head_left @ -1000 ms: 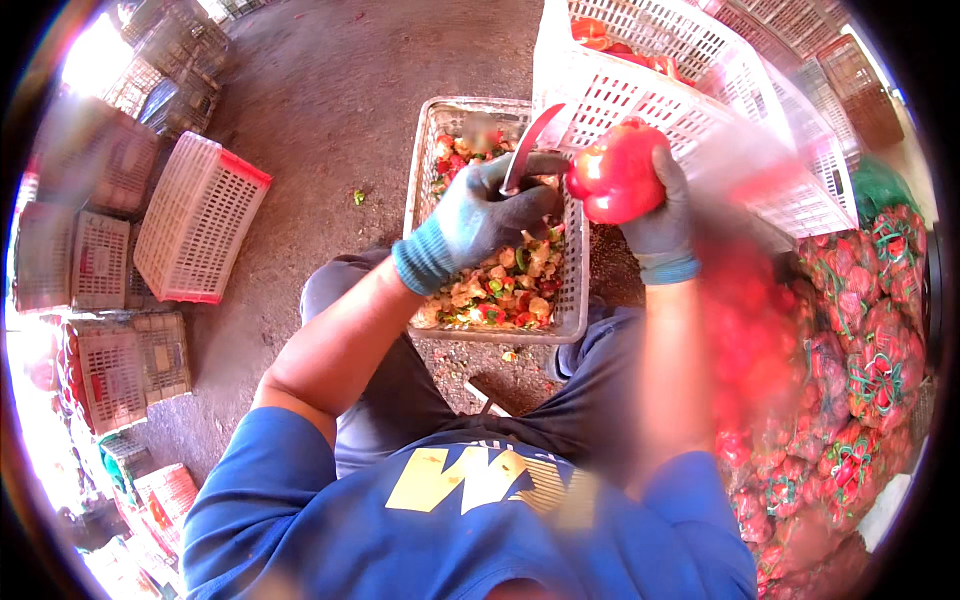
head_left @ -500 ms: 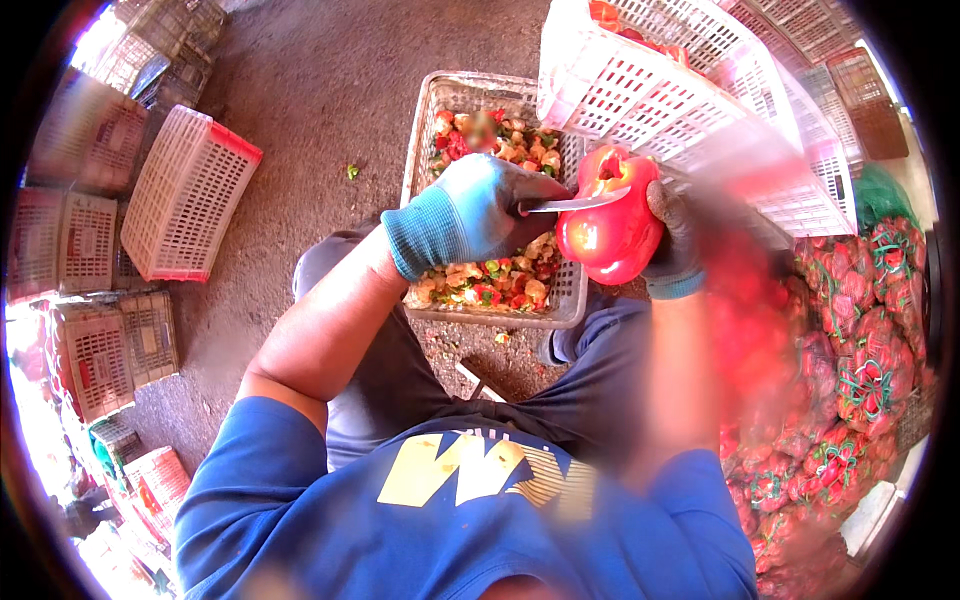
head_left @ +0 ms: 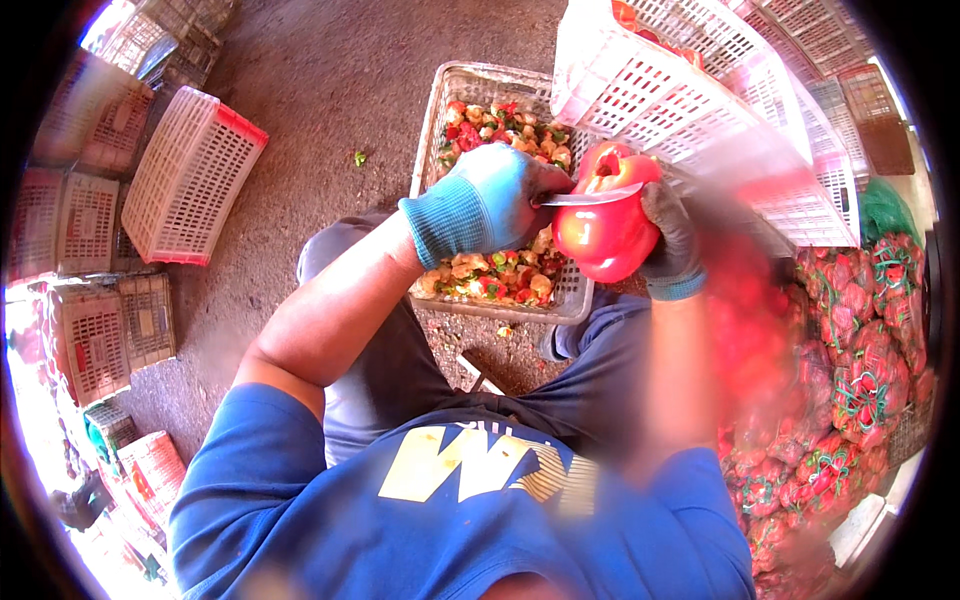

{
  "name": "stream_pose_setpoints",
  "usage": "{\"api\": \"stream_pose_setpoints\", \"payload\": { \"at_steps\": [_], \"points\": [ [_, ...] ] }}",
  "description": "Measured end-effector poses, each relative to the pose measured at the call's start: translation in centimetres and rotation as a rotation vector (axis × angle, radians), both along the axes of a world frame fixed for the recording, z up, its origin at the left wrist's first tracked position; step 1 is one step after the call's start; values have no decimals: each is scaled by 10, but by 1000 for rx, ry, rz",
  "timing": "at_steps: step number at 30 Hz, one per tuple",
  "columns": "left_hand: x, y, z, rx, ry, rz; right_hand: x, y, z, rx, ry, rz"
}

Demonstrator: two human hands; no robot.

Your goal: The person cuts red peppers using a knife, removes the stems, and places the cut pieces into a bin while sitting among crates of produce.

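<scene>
Your left hand (head_left: 490, 205), in a blue knitted glove with a dark palm, is closed around the handle of a knife with a curved metal blade (head_left: 598, 198). Your right hand (head_left: 672, 240), in a dark glove with a blue cuff, grips the side of a glossy red bell pepper (head_left: 608, 240). The pepper is above the right edge of a grey plastic crate (head_left: 540, 312) of chopped vegetable trimmings (head_left: 495, 278); your left hand hides part of them. A tall white perforated plastic crate (head_left: 650, 100) stands close beyond the pepper, crowding that side. Red-filled net sacks (head_left: 870, 385) are piled farther right. A second ago the blade pointed up, clear of the pepper; now it lies across it below the hollow end, though you cannot tell how deep.
</scene>
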State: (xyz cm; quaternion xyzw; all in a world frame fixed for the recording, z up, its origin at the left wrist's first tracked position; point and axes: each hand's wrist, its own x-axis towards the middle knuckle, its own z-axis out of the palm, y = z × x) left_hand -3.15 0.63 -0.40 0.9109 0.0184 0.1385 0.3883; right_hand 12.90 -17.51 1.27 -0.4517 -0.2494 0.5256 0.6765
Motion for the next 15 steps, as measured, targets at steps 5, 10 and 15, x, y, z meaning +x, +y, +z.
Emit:
{"api": "stream_pose_setpoints", "payload": {
  "at_steps": [5,10,15],
  "points": [
    [1,0,1,13,18,-25,-5,-1,2,-16,-12,-8],
    [2,1,-1,37,39,-27,-4,-5,1,-25,33,-21],
    [6,-4,-4,21,18,39,-9,-6,4,-35,-50,-46]
  ]
}}
